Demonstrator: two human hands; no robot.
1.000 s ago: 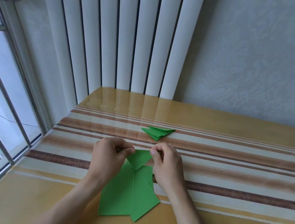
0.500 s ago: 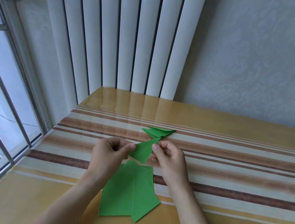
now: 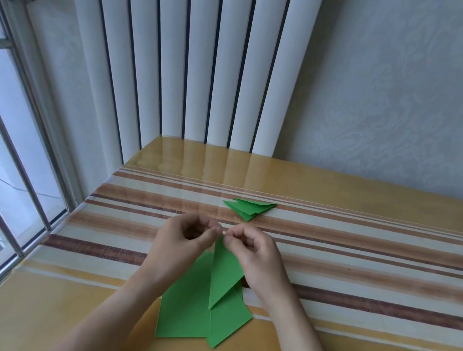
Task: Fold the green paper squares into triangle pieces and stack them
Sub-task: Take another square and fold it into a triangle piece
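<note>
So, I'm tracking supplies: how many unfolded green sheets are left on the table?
2 visible: one flat sheet near the left forearm, one overlapping its right edge. More may hide beneath.

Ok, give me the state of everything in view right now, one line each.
Left hand: fingers curled, pinching the top corner of the folded piece.
Right hand: pinching the same corner.
Folded piece: held up, hanging point-down over the flat sheets.
Flat sheets: unfolded, overlapping on the table.
Finished triangles: folded, stacked farther back.
</note>
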